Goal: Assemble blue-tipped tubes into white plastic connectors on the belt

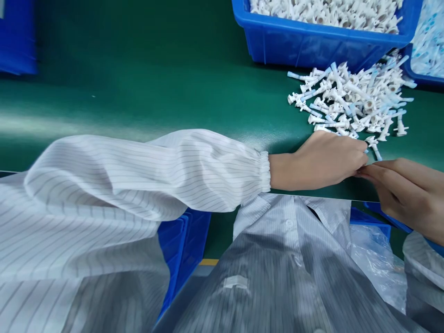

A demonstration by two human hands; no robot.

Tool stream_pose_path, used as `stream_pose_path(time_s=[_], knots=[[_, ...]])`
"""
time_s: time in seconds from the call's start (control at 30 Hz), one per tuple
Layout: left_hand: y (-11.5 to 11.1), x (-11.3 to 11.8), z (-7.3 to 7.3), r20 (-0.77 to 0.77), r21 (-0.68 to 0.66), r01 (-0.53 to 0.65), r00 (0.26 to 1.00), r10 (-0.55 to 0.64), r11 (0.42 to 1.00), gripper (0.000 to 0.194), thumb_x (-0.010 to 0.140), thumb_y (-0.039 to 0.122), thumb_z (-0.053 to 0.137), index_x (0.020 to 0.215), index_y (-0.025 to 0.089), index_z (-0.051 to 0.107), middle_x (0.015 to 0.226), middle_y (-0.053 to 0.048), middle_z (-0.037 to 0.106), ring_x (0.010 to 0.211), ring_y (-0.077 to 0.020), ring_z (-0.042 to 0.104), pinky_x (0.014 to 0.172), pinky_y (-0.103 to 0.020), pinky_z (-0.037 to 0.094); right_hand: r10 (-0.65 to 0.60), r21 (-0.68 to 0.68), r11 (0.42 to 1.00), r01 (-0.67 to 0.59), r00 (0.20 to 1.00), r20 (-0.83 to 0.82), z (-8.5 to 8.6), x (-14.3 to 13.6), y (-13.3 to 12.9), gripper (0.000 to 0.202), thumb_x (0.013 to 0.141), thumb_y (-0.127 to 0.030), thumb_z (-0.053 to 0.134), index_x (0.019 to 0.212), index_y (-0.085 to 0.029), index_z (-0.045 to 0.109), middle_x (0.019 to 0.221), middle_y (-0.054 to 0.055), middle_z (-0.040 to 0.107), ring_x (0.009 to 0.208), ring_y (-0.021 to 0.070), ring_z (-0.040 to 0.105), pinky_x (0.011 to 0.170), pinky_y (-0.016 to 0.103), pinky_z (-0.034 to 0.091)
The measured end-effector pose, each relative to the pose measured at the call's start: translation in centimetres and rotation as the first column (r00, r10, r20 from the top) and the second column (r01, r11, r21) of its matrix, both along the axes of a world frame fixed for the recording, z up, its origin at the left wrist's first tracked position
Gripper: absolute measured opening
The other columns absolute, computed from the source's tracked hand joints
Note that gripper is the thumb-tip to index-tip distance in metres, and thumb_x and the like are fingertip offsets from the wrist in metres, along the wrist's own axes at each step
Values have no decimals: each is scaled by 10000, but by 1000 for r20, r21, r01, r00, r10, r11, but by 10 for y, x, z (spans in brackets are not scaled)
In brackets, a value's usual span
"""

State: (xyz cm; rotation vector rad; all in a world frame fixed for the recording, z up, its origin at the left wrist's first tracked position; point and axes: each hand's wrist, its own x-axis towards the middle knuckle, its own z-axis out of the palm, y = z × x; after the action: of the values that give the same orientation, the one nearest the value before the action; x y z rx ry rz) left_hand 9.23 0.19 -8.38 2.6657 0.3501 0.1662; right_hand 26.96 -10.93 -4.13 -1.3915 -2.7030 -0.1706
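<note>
My left hand [326, 159] reaches across to the right in a striped white sleeve, its fingers closed and curled down at the table's front edge. From the right comes my right hand [409, 189], thumb and fingers pinched together, their tips meeting the left hand's fingertips. Whatever sits between the fingertips is hidden. Just beyond the hands spreads a loose pile of small white plastic fittings [360, 99], many with pale blue translucent tube ends. One white fitting [373, 144] lies on the table right beside the fingertips.
Behind the pile stands a blue bin [312, 31] full of white fittings. Another blue tray [425, 79] at the far right holds clear and blue pieces. A blue container [17, 41] is at the upper left. Below the green table [156, 83] are blue crates [194, 236] and clear plastic bagging [378, 259].
</note>
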Motion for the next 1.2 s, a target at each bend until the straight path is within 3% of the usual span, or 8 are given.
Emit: stream_pose_path(time_s=[0.23,0.47,0.7,0.97,1.2], knots=[[-3,-2,-1,4,45,6,1000,-6,999,311,1039,171,363,1025,132,671,1022,-57,642,784,-123,593,544,-302,176,-37,61,997,39,999,-27,1,-1,2,87,965,-125,622,1041,-156,651,871,28,724,718,118,644,592,238,460],[-6,-3,-2,69,95,6,998,-13,995,299,1059,301,410,1058,126,653,977,-54,576,698,-95,553,527,-282,170,-150,-104,985,135,976,-157,1,4,-2,108,1016,-256,586,1099,-224,647,919,-3,750,766,146,705,580,260,483],[-5,-1,-8,63,133,0,998,-9,991,249,1044,268,449,966,112,628,944,-46,545,682,-84,534,534,-251,172,-256,-89,966,244,948,-188,-4,10,-7,165,1038,-327,553,1044,-219,677,882,11,735,774,144,696,559,257,447],[-3,-1,-1,-60,130,8,998,0,992,266,1044,324,474,999,110,625,958,-49,544,653,-88,507,514,-267,185,-152,-35,988,148,971,-183,-7,5,-1,59,989,-177,628,1025,-215,653,909,-21,745,780,111,707,572,236,455],[-4,-5,4,-57,109,-7,998,13,994,294,1012,372,548,990,81,583,1055,-77,539,700,-76,502,564,-221,255,-157,-29,988,155,970,-184,-10,7,2,64,979,-180,642,1032,-216,653,911,-8,749,776,123,714,559,244,449]])
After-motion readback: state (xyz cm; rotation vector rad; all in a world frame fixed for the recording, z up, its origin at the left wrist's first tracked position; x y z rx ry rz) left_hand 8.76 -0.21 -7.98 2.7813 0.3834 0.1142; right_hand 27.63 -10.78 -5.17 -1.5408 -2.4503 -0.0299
